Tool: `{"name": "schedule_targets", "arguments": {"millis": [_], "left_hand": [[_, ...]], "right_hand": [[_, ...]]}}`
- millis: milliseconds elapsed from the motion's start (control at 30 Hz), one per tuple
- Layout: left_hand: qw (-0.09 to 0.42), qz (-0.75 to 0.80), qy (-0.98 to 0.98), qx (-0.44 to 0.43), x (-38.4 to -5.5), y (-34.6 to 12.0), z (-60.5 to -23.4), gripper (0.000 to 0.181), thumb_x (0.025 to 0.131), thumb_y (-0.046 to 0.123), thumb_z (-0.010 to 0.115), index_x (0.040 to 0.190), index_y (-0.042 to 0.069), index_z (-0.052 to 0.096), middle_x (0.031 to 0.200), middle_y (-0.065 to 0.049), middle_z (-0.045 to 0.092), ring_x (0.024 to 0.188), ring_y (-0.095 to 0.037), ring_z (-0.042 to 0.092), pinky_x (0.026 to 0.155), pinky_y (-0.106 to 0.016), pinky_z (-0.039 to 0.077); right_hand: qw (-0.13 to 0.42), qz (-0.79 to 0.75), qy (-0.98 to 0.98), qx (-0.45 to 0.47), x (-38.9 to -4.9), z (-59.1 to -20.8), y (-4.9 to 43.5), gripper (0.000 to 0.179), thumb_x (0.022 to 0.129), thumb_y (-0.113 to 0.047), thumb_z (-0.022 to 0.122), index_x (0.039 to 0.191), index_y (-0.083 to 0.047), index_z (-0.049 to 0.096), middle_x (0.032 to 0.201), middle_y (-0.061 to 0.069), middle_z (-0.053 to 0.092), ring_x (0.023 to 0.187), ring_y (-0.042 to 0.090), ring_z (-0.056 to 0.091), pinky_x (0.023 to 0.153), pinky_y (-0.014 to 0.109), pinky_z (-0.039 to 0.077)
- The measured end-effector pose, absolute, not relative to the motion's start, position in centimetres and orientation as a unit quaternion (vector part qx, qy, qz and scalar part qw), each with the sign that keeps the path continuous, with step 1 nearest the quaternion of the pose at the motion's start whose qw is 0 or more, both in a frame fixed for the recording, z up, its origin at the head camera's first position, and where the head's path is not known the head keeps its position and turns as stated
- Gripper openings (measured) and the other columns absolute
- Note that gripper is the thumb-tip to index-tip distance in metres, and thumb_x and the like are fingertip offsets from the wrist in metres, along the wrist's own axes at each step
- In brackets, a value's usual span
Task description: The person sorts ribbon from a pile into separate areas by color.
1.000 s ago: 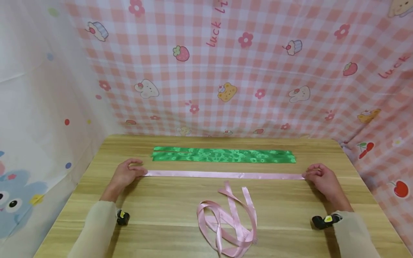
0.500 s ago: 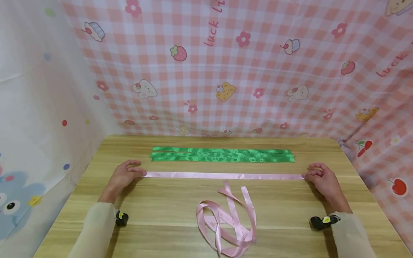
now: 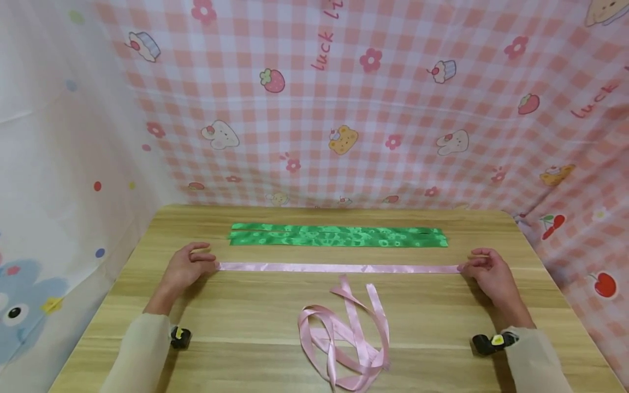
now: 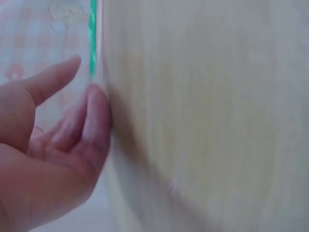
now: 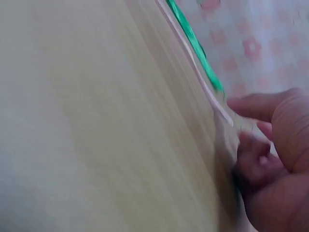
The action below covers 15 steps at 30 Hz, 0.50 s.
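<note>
A short pink ribbon (image 3: pixel 339 267) runs straight from side to side across the wooden table. My left hand (image 3: pixel 184 267) holds its left end between the fingertips, with another finger (image 4: pixel 55 79) standing away from them. At the opposite end, the fingertips of my right hand (image 3: pixel 493 278) pinch the ribbon. Low in the right wrist view, its curled fingers (image 5: pixel 258 166) look blurred. Just beyond the pink strip, green ribbon strips (image 3: pixel 339 236) lie flat side by side, their edges nearly touching.
A loose, looped length of pink ribbon (image 3: pixel 309 333) lies on the table (image 3: pixel 236 349) nearer to me. Behind the table hangs a pink checked cloth (image 3: pixel 304 109). A white printed cloth (image 3: pixel 44 142) closes off the left side.
My left hand has shifted a little to the left, and my right hand very slightly left too. The green strips and the loose pink ribbon stay where they were.
</note>
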<state>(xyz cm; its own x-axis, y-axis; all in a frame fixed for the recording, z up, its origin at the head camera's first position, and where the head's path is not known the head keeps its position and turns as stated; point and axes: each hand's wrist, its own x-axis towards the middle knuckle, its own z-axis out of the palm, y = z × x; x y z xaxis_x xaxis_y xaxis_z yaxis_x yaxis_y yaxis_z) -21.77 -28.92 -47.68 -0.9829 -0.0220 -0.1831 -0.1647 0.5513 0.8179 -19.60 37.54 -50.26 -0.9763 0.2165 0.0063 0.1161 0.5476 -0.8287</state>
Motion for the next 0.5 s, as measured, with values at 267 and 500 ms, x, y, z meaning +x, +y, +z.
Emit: {"name": "schedule_targets", "arguments": {"millis": [267,500], "left_hand": [[-0.006,0.448,0.894,0.025,-20.0,-24.8,-44.8,0.047,0.091,0.012,0.072,0.132,-0.002,0.053,0.124,-0.024,0.061,0.115,-0.037,0.056,0.089,-0.040,0.049],[0.060,0.502,0.846,0.167,-18.6,-17.7,-44.0,0.034,0.088,0.007,0.074,0.119,0.002,0.061,0.111,-0.021,0.067,0.106,-0.039,0.062,0.083,-0.030,0.053]], "right_hand": [[0.112,0.418,-0.900,0.057,-18.1,-48.0,31.6,0.026,0.087,0.001,0.071,0.108,0.004,0.056,0.088,0.009,0.054,0.067,0.004,0.046,0.054,0.022,0.041],[-0.018,0.437,-0.850,0.293,-16.2,-46.3,23.3,0.018,0.084,0.002,0.074,0.094,-0.009,0.063,0.083,-0.003,0.062,0.074,0.014,0.056,0.065,0.028,0.049]]}}
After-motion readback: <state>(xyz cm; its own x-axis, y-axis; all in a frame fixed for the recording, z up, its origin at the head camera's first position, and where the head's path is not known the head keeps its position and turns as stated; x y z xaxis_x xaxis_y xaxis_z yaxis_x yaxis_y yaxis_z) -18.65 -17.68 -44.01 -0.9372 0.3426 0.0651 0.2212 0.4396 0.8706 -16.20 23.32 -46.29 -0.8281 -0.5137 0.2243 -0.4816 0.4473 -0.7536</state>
